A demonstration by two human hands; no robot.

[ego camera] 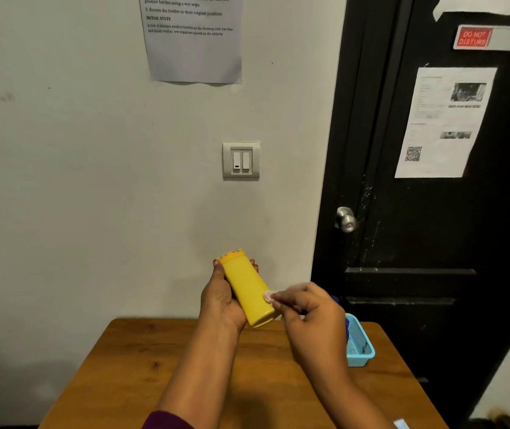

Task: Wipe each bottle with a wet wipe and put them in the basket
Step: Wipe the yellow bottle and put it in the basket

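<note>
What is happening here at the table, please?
A person holds a yellow plastic bottle in the left hand, tilted above the wooden table. The right hand presses a small white wet wipe against the bottle's side. The light blue plastic basket waits at the table's right edge; its contents are mostly hidden.

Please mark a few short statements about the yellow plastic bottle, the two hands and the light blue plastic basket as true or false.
1. The left hand holds the yellow plastic bottle. True.
2. The bottle stands upright on the wooden table. False: it is held tilted in the air.
3. The right hand presses a small white wet wipe against the bottle. True.
4. The light blue plastic basket sits left of both hands. False: it sits on the right, near the black door.
5. The bottle is already in the basket. False: it is in hand.
</note>
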